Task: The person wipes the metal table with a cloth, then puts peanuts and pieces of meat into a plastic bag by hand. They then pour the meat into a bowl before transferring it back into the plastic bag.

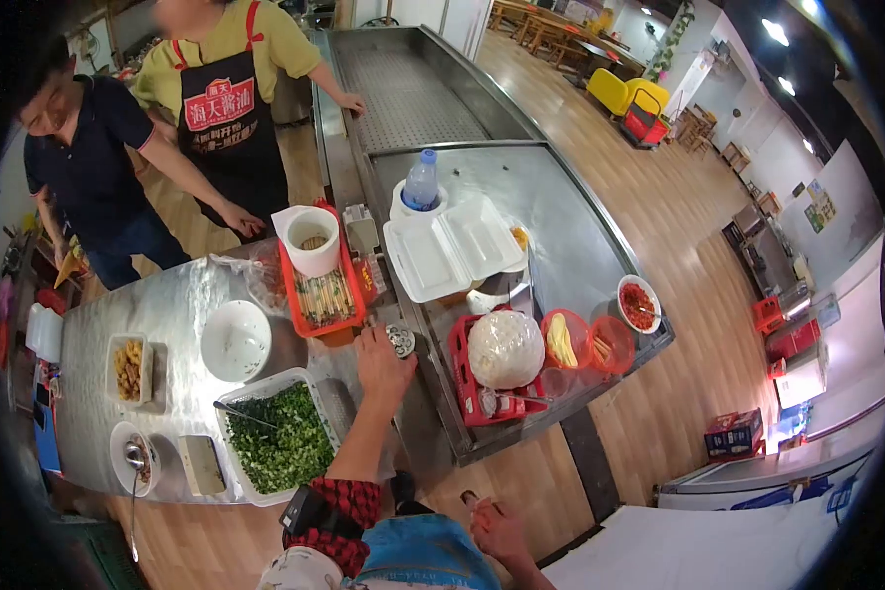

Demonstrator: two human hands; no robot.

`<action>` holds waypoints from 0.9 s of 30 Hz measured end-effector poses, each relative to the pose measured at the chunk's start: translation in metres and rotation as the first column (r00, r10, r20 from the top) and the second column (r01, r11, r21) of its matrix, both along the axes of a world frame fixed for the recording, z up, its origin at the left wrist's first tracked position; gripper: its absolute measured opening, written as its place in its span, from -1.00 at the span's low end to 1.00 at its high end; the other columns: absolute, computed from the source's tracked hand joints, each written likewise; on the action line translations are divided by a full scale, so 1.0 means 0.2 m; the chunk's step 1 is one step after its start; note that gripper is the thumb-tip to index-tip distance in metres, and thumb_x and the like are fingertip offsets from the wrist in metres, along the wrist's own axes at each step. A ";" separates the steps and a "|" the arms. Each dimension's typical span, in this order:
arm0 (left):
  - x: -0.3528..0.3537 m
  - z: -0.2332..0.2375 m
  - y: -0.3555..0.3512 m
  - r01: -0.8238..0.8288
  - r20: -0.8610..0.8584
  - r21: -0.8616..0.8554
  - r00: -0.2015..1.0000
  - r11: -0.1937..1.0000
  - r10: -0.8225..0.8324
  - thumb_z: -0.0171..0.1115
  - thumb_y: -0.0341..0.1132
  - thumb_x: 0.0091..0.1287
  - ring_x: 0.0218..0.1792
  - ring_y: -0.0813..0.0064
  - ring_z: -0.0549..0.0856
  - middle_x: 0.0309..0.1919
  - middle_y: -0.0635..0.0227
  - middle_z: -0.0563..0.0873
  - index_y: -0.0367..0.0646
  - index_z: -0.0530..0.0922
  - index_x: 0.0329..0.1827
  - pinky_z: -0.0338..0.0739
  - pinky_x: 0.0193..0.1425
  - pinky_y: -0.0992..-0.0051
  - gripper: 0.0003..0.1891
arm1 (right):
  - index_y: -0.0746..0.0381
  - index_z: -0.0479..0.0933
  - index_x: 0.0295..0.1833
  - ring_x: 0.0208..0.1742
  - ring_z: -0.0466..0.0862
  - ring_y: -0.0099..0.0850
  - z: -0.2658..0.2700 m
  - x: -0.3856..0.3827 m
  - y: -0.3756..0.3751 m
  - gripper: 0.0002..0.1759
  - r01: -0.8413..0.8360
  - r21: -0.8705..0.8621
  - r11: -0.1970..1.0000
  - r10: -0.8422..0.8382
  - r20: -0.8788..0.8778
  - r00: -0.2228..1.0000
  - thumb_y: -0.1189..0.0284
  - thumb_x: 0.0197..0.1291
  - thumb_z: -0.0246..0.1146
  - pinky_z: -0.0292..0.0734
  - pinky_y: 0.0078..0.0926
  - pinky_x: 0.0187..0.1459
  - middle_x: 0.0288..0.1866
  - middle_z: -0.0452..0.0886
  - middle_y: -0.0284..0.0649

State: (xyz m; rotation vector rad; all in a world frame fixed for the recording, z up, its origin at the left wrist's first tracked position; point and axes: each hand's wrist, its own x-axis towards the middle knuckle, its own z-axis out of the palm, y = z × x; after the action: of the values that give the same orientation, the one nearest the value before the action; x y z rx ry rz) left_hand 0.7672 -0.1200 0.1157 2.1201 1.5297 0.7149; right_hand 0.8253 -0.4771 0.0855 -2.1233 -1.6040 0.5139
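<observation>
My left hand (383,366) reaches forward in a red plaid sleeve and grips a small patterned shaker (400,340) at the edge of the steel griddle counter (560,226). It is between a red tray of skewers (324,297) and a red basket holding a bagged white lump (503,349). My right hand (500,531) hangs low by my body at the bottom of the view, fingers curled, and I cannot tell if it holds anything.
An open white foam box (452,248) and a water bottle (421,182) sit on the griddle. Near me are a tub of chopped greens (280,441), a white bowl (234,340) and a chili bowl (639,305). Two people stand at the far left.
</observation>
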 end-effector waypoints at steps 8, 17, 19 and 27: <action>-0.06 0.08 0.02 -0.056 0.044 -0.089 0.997 0.994 0.060 0.49 -0.22 -0.04 0.21 -0.03 0.36 0.22 -0.06 0.37 -0.34 0.18 0.36 0.32 0.30 0.21 -0.08 | 0.19 0.47 0.01 -0.07 0.51 -0.07 -0.17 0.11 0.00 -0.64 -0.018 -0.050 0.999 0.014 -0.067 0.998 0.41 0.05 0.21 0.46 -0.15 0.00 -0.13 0.56 -0.12; -0.89 0.27 -0.47 -0.240 0.125 0.093 0.966 0.966 0.228 0.33 -0.42 0.08 0.00 0.02 0.55 -0.04 0.03 0.56 -0.24 0.49 0.11 0.44 0.11 0.21 -0.53 | 0.23 0.48 0.00 -0.02 0.51 -0.06 0.01 0.10 0.31 -0.63 -0.354 -0.075 0.932 0.334 -0.199 0.921 0.37 0.05 0.26 0.46 -0.15 0.04 -0.14 0.54 -0.08; -1.12 0.22 -0.53 -0.420 0.042 0.198 0.906 0.886 0.420 0.29 -0.45 0.10 0.01 0.04 0.54 -0.06 0.05 0.56 -0.26 0.51 0.05 0.46 0.07 0.23 -0.60 | 0.19 0.50 -0.02 -0.01 0.53 -0.08 0.03 0.07 0.38 -0.66 -0.302 -0.135 0.944 0.260 -0.257 0.931 0.36 0.07 0.26 0.48 -0.16 0.02 -0.12 0.53 -0.11; -1.49 -0.08 -0.60 -0.570 0.127 -0.232 0.786 0.788 0.605 0.22 -0.36 0.20 -0.31 0.30 0.65 -0.29 0.09 0.68 -0.31 0.56 -0.02 0.52 -0.19 0.33 -0.69 | 0.12 0.49 0.04 -0.06 0.56 -0.10 0.08 0.01 0.57 -0.61 -0.496 -0.099 0.863 0.453 -0.284 0.845 0.29 0.07 0.27 0.50 -0.20 0.03 -0.11 0.54 -0.12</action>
State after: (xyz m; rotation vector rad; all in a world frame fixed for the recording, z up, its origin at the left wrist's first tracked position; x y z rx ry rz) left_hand 0.4690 -0.2405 0.1002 1.3706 2.0754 0.9110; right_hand 0.8271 -0.3630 0.1018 -1.6597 -1.9924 1.0702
